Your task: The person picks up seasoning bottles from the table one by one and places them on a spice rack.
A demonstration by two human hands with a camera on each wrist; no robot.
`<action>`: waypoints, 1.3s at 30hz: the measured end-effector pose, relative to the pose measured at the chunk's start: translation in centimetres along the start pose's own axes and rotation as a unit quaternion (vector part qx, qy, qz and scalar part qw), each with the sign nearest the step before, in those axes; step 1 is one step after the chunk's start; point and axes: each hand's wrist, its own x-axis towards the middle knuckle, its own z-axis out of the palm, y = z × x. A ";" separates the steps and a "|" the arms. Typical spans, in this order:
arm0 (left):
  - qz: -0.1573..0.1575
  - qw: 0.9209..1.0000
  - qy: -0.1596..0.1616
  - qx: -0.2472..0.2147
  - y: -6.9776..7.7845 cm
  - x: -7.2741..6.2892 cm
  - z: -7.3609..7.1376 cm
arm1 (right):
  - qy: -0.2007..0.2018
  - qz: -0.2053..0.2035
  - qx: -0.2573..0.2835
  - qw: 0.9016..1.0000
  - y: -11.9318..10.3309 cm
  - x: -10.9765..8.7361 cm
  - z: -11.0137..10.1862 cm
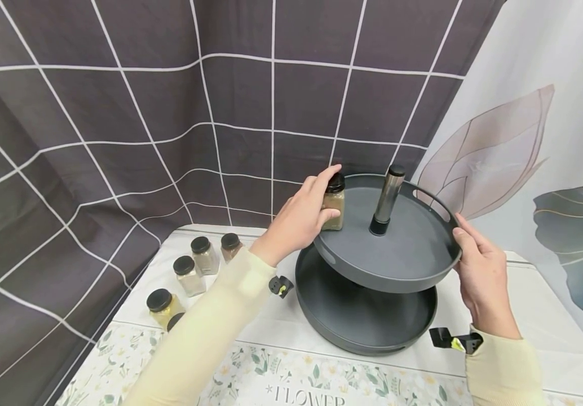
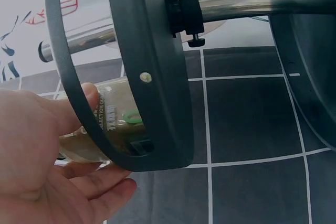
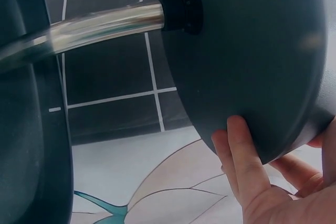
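Observation:
In the head view my left hand (image 1: 296, 217) grips a spice jar (image 1: 334, 206) with a black lid at the left edge of a round grey upper tray (image 1: 408, 248). The left wrist view shows the jar's label (image 2: 109, 109) through the tray's handle slot, thumb on one side and fingers on the other. My right hand (image 1: 481, 273) holds the tray's right rim, thumb above; in the right wrist view its fingers (image 3: 244, 156) lie against the underside. A metal post (image 1: 389, 197) rises through the tray's middle. Below is a wider-looking lower tray (image 1: 367, 316).
Several black-lidded spice jars stand on the left of the table, among them a pale one (image 1: 190, 276) and a yellow one (image 1: 164, 307). A flowered cloth (image 1: 261, 361) covers the front. A dark grid-patterned curtain (image 1: 241, 96) hangs close behind the trays.

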 end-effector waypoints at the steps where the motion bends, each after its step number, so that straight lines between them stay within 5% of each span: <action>1: 0.000 1.000 -0.002 -0.001 0.0 0.0 0.0 | 0.001 0.000 0.002 1.000 0.0 0.0 0.0; 12: -0.009 1.000 -0.014 -0.017 -0.4 0.1 0.0 | 0.002 -0.003 0.002 1.000 0.0 -0.1 0.1; 19: -0.027 0.997 0.029 -0.065 -1.3 -1.3 -2.0 | 0.001 -0.003 0.006 1.000 0.1 -0.1 0.3; 28: -0.097 0.989 0.094 -0.066 -3.7 -6.3 -6.5 | 0.011 -0.005 0.005 1.000 0.2 -0.1 0.3; 39: -0.169 0.981 0.090 -0.019 -5.9 -13.7 -8.4 | 0.025 -0.012 0.015 1.000 0.1 -0.4 0.6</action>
